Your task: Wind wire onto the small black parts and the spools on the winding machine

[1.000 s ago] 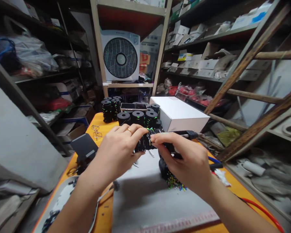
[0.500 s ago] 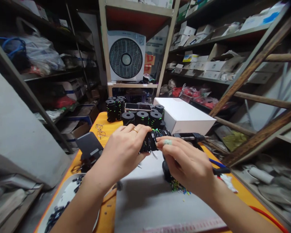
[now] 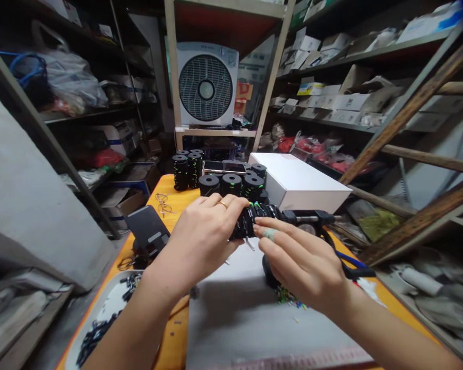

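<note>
A black spool wound with dark line and dotted with bright green bits lies on its side above a grey board. My left hand is wrapped over the spool's left part, thumb underneath. At its right part, my right hand has its fingers pressed together against the windings; what they pinch is hidden. A pale thin end hangs below the spool between the hands. Just right of the spool is a black clamp-like holder with a metal rod. Small coloured beads lie under my right hand.
Several upright black spools stand at the back, with a phone on them. A white box is behind the holder. At left are a dark phone stand and a white tray of black pieces. A box fan faces me.
The view has turned slightly, so everything sits a little further right in the picture. Both hands keep nearly the same hold on the spool.
</note>
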The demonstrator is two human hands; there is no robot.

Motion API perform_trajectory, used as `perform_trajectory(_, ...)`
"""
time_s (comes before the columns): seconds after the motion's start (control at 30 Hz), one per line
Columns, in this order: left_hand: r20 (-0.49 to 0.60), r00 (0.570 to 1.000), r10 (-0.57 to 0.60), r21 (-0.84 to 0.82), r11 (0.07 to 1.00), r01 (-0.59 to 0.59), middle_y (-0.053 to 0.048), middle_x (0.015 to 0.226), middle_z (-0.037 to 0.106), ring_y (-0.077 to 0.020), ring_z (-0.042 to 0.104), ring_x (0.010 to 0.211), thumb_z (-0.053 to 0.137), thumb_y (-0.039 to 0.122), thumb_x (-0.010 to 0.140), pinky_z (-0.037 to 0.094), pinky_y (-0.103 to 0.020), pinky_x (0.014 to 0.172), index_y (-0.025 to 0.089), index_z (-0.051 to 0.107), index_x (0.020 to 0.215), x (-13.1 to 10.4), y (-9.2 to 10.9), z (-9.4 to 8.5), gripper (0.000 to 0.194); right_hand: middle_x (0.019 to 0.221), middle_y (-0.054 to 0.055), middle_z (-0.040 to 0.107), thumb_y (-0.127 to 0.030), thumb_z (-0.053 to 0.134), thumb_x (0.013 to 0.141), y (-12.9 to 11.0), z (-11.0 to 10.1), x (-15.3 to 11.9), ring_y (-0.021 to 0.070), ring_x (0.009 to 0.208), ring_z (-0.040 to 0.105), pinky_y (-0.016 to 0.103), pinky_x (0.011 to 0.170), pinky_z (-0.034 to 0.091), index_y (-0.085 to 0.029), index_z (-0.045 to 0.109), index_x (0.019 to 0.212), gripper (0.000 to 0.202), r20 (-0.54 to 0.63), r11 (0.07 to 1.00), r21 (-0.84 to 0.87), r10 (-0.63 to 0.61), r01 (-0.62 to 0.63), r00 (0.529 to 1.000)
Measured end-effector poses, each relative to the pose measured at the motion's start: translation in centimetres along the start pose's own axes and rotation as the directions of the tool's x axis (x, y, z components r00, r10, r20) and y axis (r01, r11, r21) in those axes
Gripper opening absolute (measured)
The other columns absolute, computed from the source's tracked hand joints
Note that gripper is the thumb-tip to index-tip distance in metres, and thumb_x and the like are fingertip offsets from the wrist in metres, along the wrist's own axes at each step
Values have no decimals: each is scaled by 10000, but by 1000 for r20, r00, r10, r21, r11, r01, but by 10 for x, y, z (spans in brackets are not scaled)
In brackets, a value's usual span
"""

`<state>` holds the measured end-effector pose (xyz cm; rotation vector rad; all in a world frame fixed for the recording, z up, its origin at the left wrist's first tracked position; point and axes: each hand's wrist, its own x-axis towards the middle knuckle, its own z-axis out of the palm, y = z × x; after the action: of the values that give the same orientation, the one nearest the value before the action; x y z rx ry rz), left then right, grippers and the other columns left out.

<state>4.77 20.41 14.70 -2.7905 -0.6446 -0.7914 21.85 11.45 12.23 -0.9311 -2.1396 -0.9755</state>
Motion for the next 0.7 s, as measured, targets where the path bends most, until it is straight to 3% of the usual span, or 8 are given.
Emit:
perform_trajectory(0.23, -4, 1000, 0, -8, 1000, 0, -49, 1041, 655, -254, 600, 940, 655, 221, 784, 469, -357, 758, 159, 495, 1168, 0, -1, 1, 420, 760, 130, 713, -5, 546, 851, 3, -6, 4, 269, 921, 704, 400, 906, 583, -53, 644, 844, 110, 26, 993, -43, -105, 106, 994)
perform_trajectory(0.47, 10, 1000, 0, -21, 1000, 0, -56, 1055, 657, -253, 601, 955, 642, 217, 798, 468, -351, 761, 156, 496, 1165, 0, -1, 0, 400, 830, 179, 736, -11, 528, 866, 11, -11, 3, 317, 1029, 668, 413, 884, 595, -43, 643, 905, 126, 53, 983, -6, -181, 181, 982)
perform_trajectory(0.63, 11, 1000, 2, -3, 1000, -1, -53, 1027, 660, -259, 601, 911, 659, 269, 797, 471, -369, 740, 158, 505, 1155, 1, 0, -1, 405, 1046, 189, 713, -2, 496, 876, 18, -10, -13, 262, 1150, 604, 408, 926, 576, -74, 598, 1075, 235, 54, 969, 240, 45, -57, 998)
perform_trajectory(0.7, 17, 1000, -1, -4, 1000, 1, -55, 1017, 657, -261, 598, 912, 655, 272, 800, 471, -372, 741, 156, 508, 1150, 1, 1, -2, 397, 1082, 183, 705, -1, 517, 866, 18, -8, -18, 272, 1183, 576, 431, 921, 576, -89, 589, 1103, 263, 44, 964, 261, 46, -56, 998)
